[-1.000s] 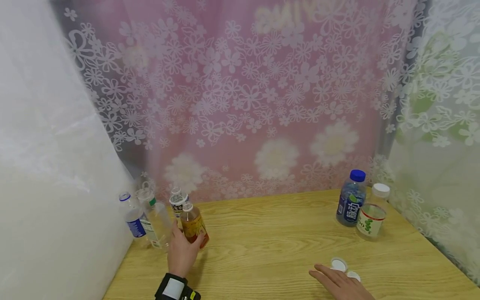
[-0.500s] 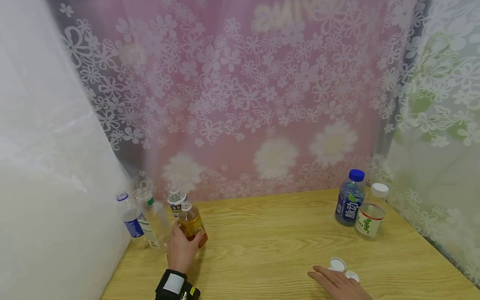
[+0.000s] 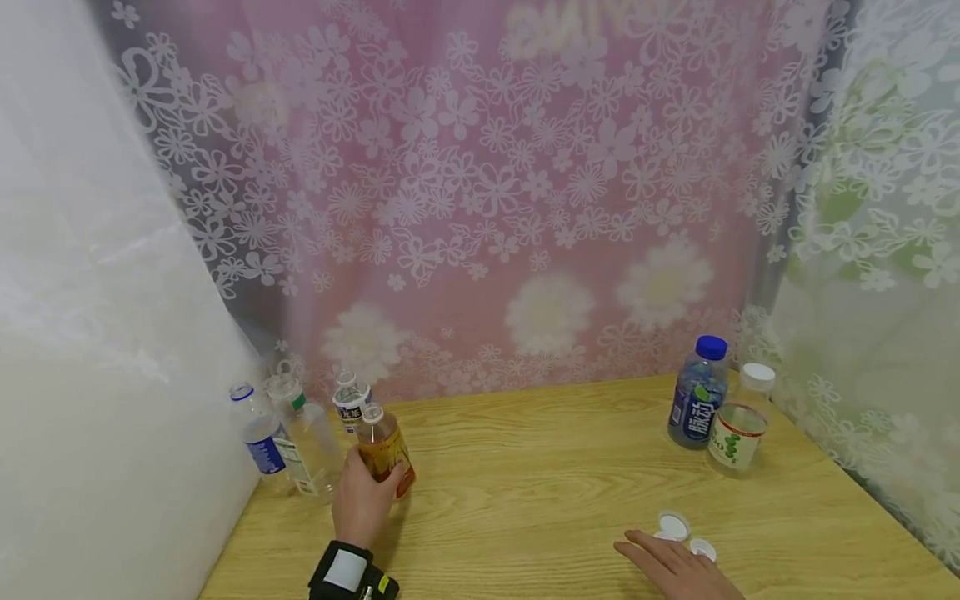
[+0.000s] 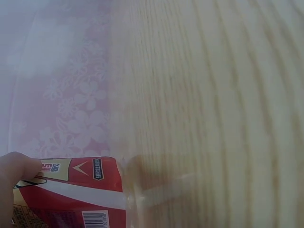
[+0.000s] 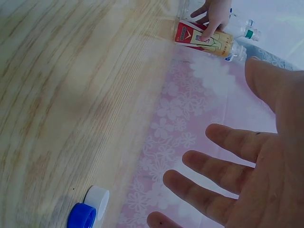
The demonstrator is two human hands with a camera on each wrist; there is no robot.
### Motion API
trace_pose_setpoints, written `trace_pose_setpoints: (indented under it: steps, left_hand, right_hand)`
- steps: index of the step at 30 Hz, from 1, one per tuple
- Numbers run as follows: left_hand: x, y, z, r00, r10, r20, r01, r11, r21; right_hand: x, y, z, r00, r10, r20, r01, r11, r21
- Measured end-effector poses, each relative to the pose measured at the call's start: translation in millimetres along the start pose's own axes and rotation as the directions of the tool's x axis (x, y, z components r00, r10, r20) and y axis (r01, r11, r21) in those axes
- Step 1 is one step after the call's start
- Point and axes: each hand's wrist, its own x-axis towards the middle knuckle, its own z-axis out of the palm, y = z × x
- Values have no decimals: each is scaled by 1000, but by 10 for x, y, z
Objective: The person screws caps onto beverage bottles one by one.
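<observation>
My left hand (image 3: 365, 496) grips an uncapped bottle (image 3: 386, 450) with a yellow and red label, standing on the table at the left. In the left wrist view, the thumb lies along its label (image 4: 76, 190). An uncapped clear bottle (image 3: 348, 404) with a white and dark label is right behind it. My right hand (image 3: 675, 567) hovers at the front right, fingers spread and holding nothing. Close by it on the table are white caps (image 3: 674, 525). The right wrist view also shows a blue cap (image 5: 81, 216) against a white cap (image 5: 98, 200).
Two more uncapped clear bottles, one with a blue label (image 3: 266, 450) and one with a green neck ring (image 3: 311, 442), stand left of my left hand. At the back right are a blue-capped bottle (image 3: 697, 400) and a white-capped bottle (image 3: 738, 429). A pink flowered curtain (image 3: 480, 208) hangs behind the table.
</observation>
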Motion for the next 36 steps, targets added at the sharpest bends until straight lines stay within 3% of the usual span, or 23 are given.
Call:
trace_pose_setpoints:
  steps: [5, 14, 26, 36]
  left_hand:
    - [-50, 52, -54, 1000, 17, 0, -17, 1000, 7]
    - [-297, 306, -183, 992, 119, -42, -119, 993, 2]
    - [-671, 567, -301, 980, 195, 25, -194, 980, -40]
    - [-933, 732, -393, 972, 230, 49, -228, 973, -29]
  right_hand:
    - [-12, 0, 11, 998, -35, -46, 32, 997, -70]
    - [-25, 24, -1, 999, -29, -18, 27, 997, -78]
    - [-62, 44, 41, 991, -87, -101, 80, 994, -74]
    - [-60, 60, 49, 996, -64, -65, 61, 997, -41]
